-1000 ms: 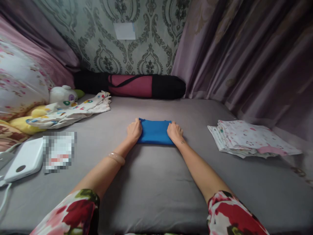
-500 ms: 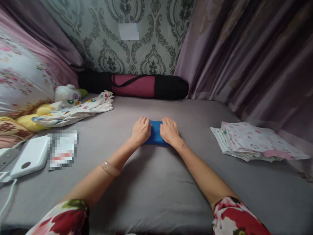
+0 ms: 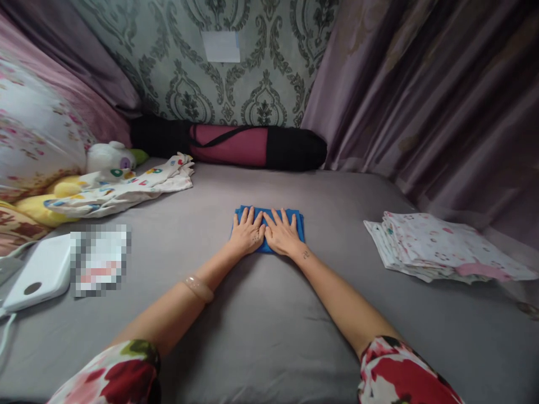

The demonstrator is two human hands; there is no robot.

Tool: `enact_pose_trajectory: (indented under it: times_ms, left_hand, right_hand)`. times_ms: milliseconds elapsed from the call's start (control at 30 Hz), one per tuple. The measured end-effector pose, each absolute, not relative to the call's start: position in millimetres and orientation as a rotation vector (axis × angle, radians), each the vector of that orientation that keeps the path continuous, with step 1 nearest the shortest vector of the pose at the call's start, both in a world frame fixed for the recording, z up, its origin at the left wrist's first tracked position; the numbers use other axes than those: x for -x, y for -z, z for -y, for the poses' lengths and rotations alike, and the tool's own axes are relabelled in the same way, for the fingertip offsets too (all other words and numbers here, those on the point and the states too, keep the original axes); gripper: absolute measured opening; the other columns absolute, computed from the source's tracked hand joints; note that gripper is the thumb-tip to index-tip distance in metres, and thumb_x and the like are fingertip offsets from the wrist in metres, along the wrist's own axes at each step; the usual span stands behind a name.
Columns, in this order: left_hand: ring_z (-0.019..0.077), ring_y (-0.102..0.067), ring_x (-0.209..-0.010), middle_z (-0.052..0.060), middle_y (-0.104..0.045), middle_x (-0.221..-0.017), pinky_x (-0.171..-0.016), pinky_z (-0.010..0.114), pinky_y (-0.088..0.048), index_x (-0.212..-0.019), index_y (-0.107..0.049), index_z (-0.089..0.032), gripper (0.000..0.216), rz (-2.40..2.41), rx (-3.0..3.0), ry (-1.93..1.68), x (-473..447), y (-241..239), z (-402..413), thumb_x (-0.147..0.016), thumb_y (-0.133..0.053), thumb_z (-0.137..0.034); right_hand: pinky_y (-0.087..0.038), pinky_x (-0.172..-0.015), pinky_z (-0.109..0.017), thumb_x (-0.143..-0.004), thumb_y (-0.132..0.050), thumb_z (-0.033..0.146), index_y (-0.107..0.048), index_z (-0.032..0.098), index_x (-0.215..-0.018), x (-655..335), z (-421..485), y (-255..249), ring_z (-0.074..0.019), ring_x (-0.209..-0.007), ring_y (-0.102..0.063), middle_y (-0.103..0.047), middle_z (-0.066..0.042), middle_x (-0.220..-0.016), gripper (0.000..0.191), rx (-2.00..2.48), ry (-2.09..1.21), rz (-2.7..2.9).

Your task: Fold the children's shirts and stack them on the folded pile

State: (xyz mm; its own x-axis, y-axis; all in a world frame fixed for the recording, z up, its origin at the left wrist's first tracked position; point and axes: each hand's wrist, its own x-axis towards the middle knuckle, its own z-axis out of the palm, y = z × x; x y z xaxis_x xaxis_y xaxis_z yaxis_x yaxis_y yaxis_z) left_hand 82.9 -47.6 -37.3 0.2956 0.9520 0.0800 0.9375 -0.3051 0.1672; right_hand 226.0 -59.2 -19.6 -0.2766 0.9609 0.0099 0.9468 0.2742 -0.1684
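Note:
A folded blue cloth lies flat in the middle of the grey sheet. Both palms press down on top of it, side by side. My left hand covers its left half with the fingers spread and pointing away from me. Over the right half rests my right hand, fingers also spread. The thumbs meet or nearly meet near the cloth's middle. Much of the cloth is hidden under the hands; its far edge and right side show.
To the right lies a stack of folded printed cloths. On the left are a white power bank, a blurred-out packet, a printed cloth and plush toys. A long maroon and black bag lies along the wall.
Both hands were curled around the left and right sides of the blue cloth. Now they lie flat on it, fingers spread and closer together, and more of the cloth's outer edges shows.

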Motion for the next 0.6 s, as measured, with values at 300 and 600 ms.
enact_pose_trajectory:
  times_ms: [300, 600]
  left_hand:
    - [0.0321, -0.028, -0.143, 0.017, -0.035, -0.153, -0.114, 0.059, -0.016, -0.143, -0.043, -0.013, 0.057, -1.805, -2.478, -0.262, -82, 16, 39, -0.097, -0.026, -0.042]
    - [0.0284, -0.024, -0.145, 0.016, -0.029, -0.155, -0.119, 0.047, -0.014, -0.148, -0.031, -0.005, 0.065, -1.859, -2.459, -0.227, -71, 37, 34, -0.099, -0.02, -0.045]
  right_hand:
    - [-0.008, -0.116, -0.057, -0.098, -0.022, 0.035, -0.029, 0.016, -0.151, -233, 54, 10, -0.0289, -0.147, -0.014, -0.023, -0.01, -0.159, 0.058, 1.829, -0.283, 2.373]
    - [-0.011, -0.118, -0.043, -0.098, -0.021, 0.038, -0.023, 0.0, -0.15, -251, 51, 30, -0.027, -0.147, -0.014, -0.019, -0.016, -0.158, 0.065, 2.048, -0.208, 2.172]
